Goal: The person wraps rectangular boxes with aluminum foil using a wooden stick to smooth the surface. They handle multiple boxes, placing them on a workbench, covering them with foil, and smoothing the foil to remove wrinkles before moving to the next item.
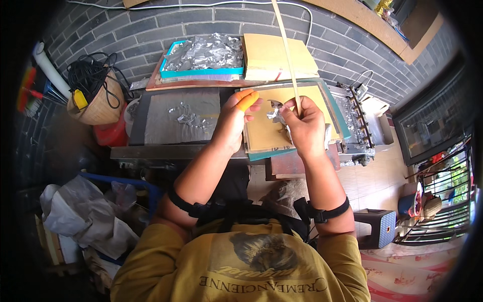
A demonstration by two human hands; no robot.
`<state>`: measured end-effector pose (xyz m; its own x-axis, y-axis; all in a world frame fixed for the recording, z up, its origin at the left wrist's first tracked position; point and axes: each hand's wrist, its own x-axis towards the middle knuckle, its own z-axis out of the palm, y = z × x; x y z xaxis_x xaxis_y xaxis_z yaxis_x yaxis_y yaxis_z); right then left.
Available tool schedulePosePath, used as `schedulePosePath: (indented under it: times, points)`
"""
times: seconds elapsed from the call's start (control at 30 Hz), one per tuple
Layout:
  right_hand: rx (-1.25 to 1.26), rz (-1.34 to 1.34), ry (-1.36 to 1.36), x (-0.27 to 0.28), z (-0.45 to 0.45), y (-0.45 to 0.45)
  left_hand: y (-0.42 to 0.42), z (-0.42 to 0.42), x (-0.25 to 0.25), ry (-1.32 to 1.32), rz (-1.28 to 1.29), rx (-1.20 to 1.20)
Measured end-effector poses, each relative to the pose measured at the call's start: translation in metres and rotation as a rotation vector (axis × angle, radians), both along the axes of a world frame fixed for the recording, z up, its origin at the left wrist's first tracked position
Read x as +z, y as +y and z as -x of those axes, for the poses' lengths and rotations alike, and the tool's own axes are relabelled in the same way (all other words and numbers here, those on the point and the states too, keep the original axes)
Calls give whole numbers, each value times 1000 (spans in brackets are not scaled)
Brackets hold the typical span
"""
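My right hand (307, 124) grips a long, thin, light strip (285, 45) that rises toward the wall, and crumpled silvery foil (274, 113) shows at its fingertips. It hangs over a yellow-brown paper sheet (264, 132) on a green mat (260, 155). My left hand (234, 120), with orange finger covers on some fingers, is raised at the sheet's left edge; its fingers are apart and nothing shows in them. More foil scraps (193, 120) lie on a grey sheet (158, 113) to the left.
Behind stand a turquoise tray (203, 71) heaped with foil pieces and a stack of yellow-brown paper (279, 56). A metal frame device (358, 117) is at the right end. A basket (113, 94) with black cable stands left. A stool (377, 228) is on the floor at right.
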<state>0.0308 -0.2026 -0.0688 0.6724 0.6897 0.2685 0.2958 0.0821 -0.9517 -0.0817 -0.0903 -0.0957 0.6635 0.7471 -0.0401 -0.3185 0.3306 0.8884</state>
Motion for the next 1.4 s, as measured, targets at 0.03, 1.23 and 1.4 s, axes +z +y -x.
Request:
schedulePosePath:
  times: [0.03, 1.23, 1.4]
  points:
    - [-9, -1, -24, 0, -1, -1, -2, 0, -2, -11, -8, -22]
    - [12, -66, 175, 8, 1, -14, -27, -5, -11, -42, -139, -125]
    - [84, -164, 294, 14, 5, -17, -21, -9, -18, -237, 141, -189]
